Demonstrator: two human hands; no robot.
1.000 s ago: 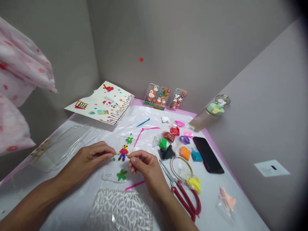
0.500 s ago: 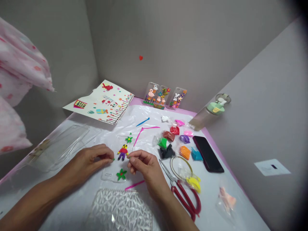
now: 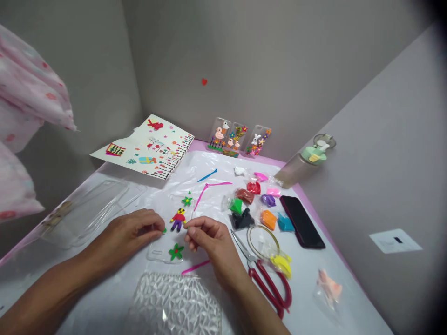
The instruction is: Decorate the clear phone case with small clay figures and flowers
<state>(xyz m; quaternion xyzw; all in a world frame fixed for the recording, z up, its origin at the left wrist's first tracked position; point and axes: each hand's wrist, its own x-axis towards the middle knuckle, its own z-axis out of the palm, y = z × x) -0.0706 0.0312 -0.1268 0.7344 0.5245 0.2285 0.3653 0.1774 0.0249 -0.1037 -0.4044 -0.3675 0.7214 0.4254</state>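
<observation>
A clear phone case (image 3: 159, 249) lies between my hands, decorated with a clay figure (image 3: 178, 220) in a red top and purple trousers. Below the figure sits a green clay flower (image 3: 176, 251) with a red centre; above it is a smaller green flower (image 3: 186, 201) with a yellow centre. My left hand (image 3: 139, 228) rests at the case's left side, thumb and finger closed on a tiny green clay piece (image 3: 165, 230). At the right side, my right hand (image 3: 206, 237) is pinched, with a speck of green showing at its fingertips.
Right of the case lie bagged clays, such as orange clay (image 3: 268, 219), plus red-handled scissors (image 3: 267, 284), a phone (image 3: 302, 222) and a tilted bottle (image 3: 300, 163). A textured clear sheet (image 3: 174, 304) lies in front. Behind are clay tools (image 3: 207, 175), a drawing pad (image 3: 146, 149) and decorated cases (image 3: 237, 138).
Both hands keep almost the same place and pinch. The green piece at my left fingertips shows slightly more. The whole view has shifted very slightly.
</observation>
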